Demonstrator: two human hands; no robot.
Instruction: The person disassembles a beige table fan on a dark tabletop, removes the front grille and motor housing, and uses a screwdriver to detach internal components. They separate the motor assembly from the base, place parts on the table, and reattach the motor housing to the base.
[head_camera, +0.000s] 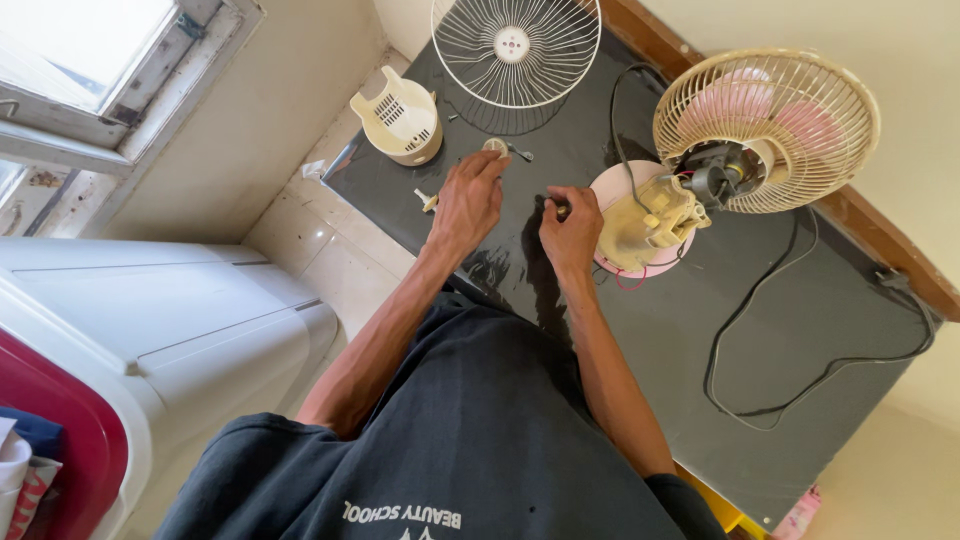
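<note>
The left hand (468, 200) lies palm-down on the black tabletop (800, 330), fingers together, tips touching a small round cream cap (495, 146). The right hand (570, 232) pinches a small dark part (562, 209) beside the dismantled fan (700, 160).

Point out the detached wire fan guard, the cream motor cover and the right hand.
Detached wire fan guard (515, 48): head view, on its round centre hub.
Cream motor cover (400, 118): head view, on its slotted top.
Right hand (570, 235): head view, on the back of the hand.
</note>
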